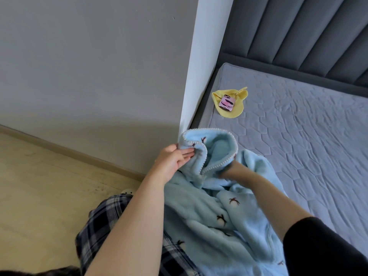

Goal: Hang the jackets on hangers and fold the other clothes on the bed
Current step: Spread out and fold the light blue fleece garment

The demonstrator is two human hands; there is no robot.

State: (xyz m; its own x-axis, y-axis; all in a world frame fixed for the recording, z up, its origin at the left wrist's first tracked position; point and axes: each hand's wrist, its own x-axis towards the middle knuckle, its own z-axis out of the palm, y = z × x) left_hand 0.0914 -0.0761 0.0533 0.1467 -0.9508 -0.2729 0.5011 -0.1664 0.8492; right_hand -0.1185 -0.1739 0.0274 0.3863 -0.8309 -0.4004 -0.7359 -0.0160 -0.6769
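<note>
1. Two hands hold up a light blue fleece garment (199, 226) at the near edge of the bed; its lower part hangs down in front of the person's plaid trousers (103, 222).
2. Left hand (175, 159) pinches the trimmed hood edge between thumb and nearly straight fingers.
3. Right hand (229, 171) is a little apart from the left hand, at the other side of the hood opening. Its fingers go under the fabric, so I cannot tell its grip.
4. On the grey quilted mattress (298, 126), near the corner, a yellow cloth (239, 111) lies flat, with a phone in a pink case (227, 102) on top of it. Both are well apart from the garment.
5. A white wall corner (199, 76) stands just beside the left hand and meets the mattress side.
6. The padded grey headboard (298, 36) closes the far edge of the bed.
7. Much bare mattress lies to the right of the garment, and the wooden floor (29, 186) is on the left.
</note>
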